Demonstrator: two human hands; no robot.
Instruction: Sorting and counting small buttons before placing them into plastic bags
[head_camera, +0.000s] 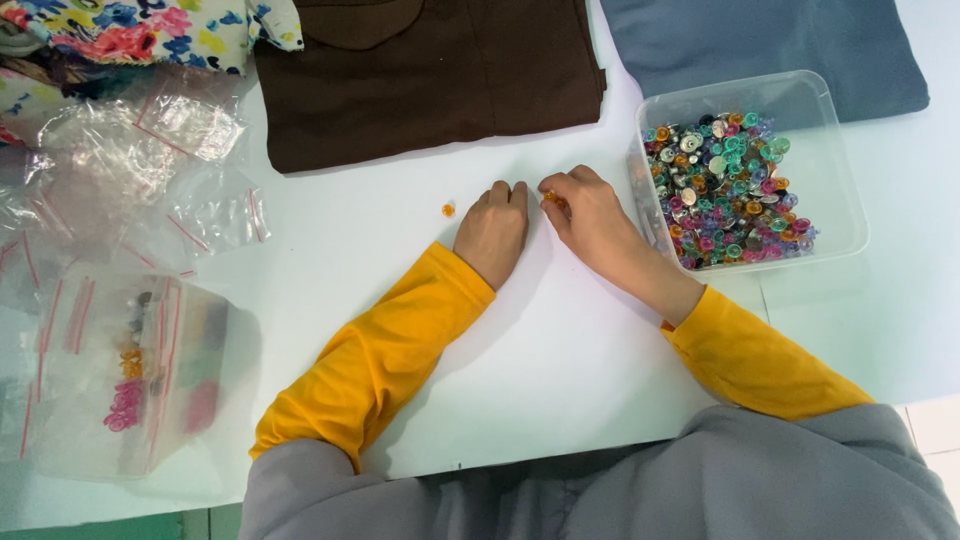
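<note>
While sitting heaped with small round snap buttons (728, 190) in teal, pink, orange and silver, standing just right of the hands: a clear plastic tub (838, 170). Lying at far left, holding sorted pink and orange buttons: clear zip bags (130, 385). Resting knuckles-up on the white table (560, 350), fingers curled shut and gripping nothing visible: left hand (492, 228). Pinching a tiny orange button (552, 201) at the fingertips: right hand (592, 218). Lying loose left of the hands: another orange button (448, 210). Spreading flat above: folded brown cloth (430, 70).

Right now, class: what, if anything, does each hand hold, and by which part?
The right hand pinches a small orange bead at its fingertips; which part cannot be told. The left hand rests closed on the table, holding nothing visible.
</note>
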